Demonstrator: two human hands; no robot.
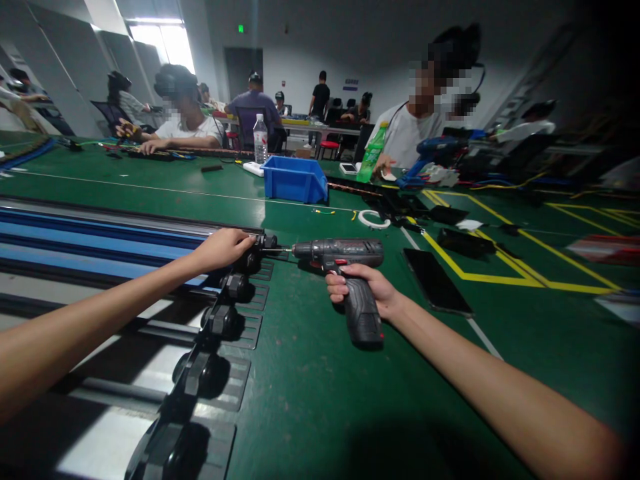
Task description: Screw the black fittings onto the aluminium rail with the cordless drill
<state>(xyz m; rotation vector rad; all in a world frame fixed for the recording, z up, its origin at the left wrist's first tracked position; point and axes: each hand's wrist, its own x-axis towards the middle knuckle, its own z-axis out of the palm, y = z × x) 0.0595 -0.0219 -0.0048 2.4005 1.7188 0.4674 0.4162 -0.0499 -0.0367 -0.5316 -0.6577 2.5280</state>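
My right hand (367,285) is wrapped round the grip of a black and grey cordless drill (345,252), which lies level and points left. Its long thin bit (277,250) reaches to the far end of a row of black knobbed fittings (220,323). At that end my left hand (227,248) is closed, fingertips pressed together against the fittings; what they pinch, if anything, is hidden. The fittings run along the end of a long panel with blue strips (100,239) and dark rails. Flat slotted black tabs (240,330) stick out beside them.
On the green table (300,413) stand a blue bin (295,181), a clear bottle (261,140) and a green bottle (373,155). A dark phone-like slab (435,280) lies right of the drill, near yellow tape lines (490,277). People sit across the table, one near a blue drill (425,157).
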